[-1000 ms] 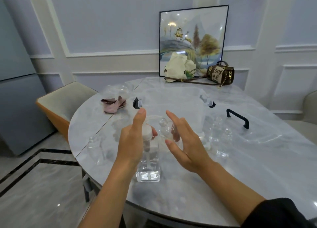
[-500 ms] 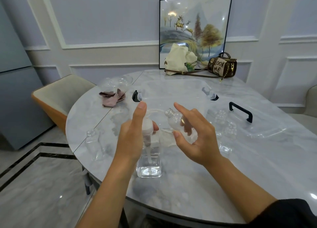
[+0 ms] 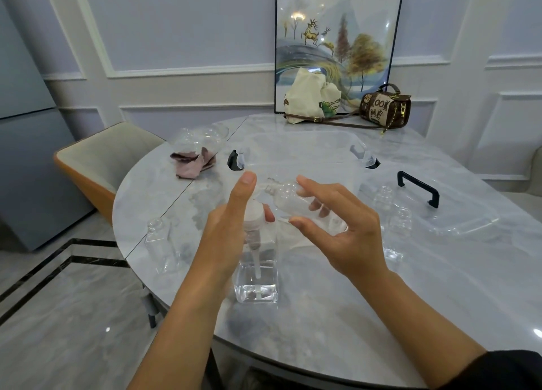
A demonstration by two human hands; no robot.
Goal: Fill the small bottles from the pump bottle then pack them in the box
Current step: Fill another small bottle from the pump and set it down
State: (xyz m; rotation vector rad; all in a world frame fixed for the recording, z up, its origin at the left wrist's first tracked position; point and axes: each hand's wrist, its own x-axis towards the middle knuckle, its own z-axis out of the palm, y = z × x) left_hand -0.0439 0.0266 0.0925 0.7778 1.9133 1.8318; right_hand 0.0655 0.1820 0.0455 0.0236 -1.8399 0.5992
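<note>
- Step: filling. Left hand (image 3: 225,231) grasps the pump bottle (image 3: 256,268) at its head, index finger raised above the pump top, not pressing.
- Right hand (image 3: 337,231) grips a small bottle (image 3: 289,199), tilted, mouth towards the spout; looks empty.
- Pump bottle stands on the bench (image 3: 381,316), near edge.
- Three other small bottles empty, upright on bench: one left (image 3: 159,243), two right (image 3: 384,197) (image 3: 401,222).
- Clear box (image 3: 299,155) open behind the hands, lid (image 3: 445,210) lying to its right.
- Next, likely: bring mouth under spout, press index down; keep alignment or liquid spills.
</note>
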